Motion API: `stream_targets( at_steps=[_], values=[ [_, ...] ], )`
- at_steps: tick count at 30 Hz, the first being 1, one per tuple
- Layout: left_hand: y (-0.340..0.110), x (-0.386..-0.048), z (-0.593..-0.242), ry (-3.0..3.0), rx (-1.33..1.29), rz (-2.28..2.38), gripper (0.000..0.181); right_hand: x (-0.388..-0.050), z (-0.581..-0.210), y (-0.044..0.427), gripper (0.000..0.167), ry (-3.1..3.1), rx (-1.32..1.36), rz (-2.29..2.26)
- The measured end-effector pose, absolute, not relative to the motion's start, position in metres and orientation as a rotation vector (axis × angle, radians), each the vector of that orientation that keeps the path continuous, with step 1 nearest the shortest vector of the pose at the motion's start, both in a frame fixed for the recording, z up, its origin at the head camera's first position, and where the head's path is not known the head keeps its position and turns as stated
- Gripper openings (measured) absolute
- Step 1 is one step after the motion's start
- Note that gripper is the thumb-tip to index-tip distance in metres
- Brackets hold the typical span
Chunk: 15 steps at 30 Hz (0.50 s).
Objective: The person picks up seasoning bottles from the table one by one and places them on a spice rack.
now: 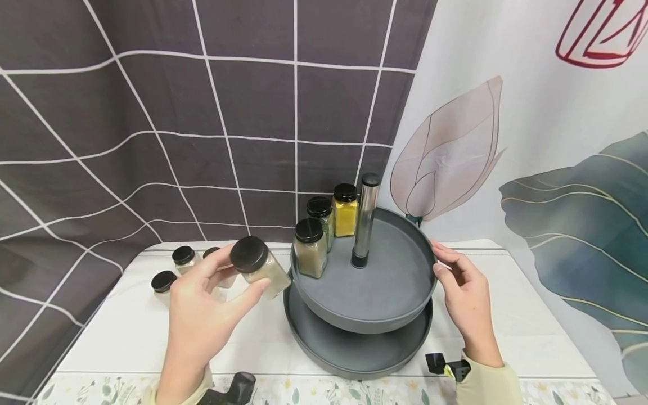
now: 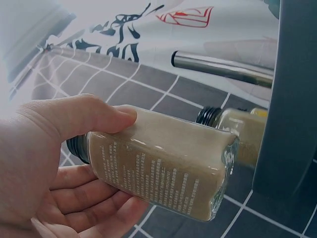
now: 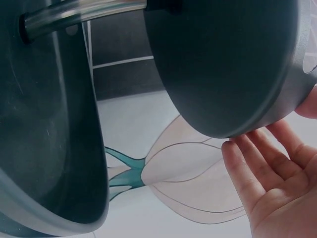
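My left hand (image 1: 210, 309) holds a square glass spice jar (image 1: 270, 275) of beige powder between thumb and fingers. The jar is tilted, its black lid toward the upper left; in the left wrist view, printed text covers one side. It is just left of a grey two-tier round turntable (image 1: 385, 298). My right hand (image 1: 463, 287) touches the outer rim of the upper tier, fingers fairly straight against it in the right wrist view. On that tier's left side stand a beige-powder jar (image 1: 311, 256), a green-herb jar (image 1: 329, 228) and a yellow-powder jar (image 1: 345, 214), all black-lidded.
A metal post with a black cap (image 1: 365, 222) rises from the upper tier. Behind my left hand, more black-lidded jars (image 1: 185, 260) stand on the white tabletop (image 1: 506, 315), partly hidden. A dark grid-patterned curtain (image 1: 253, 107) hangs close behind.
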<state>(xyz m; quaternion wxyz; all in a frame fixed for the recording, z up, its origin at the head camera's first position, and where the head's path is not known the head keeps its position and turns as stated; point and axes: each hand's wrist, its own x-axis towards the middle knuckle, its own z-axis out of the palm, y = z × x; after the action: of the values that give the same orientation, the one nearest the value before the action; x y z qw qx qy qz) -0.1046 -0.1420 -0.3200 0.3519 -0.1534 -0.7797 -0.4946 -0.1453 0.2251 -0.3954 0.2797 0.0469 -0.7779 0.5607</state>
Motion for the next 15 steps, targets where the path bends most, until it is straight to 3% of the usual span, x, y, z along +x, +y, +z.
stream_targets(
  at_steps=[15],
  values=[
    [-0.123,-0.114,-0.316,-1.963,-0.545,-1.369,0.058,-0.145,-0.396,0.226,0.025,-2.076,0.134,1.497]
  ],
)
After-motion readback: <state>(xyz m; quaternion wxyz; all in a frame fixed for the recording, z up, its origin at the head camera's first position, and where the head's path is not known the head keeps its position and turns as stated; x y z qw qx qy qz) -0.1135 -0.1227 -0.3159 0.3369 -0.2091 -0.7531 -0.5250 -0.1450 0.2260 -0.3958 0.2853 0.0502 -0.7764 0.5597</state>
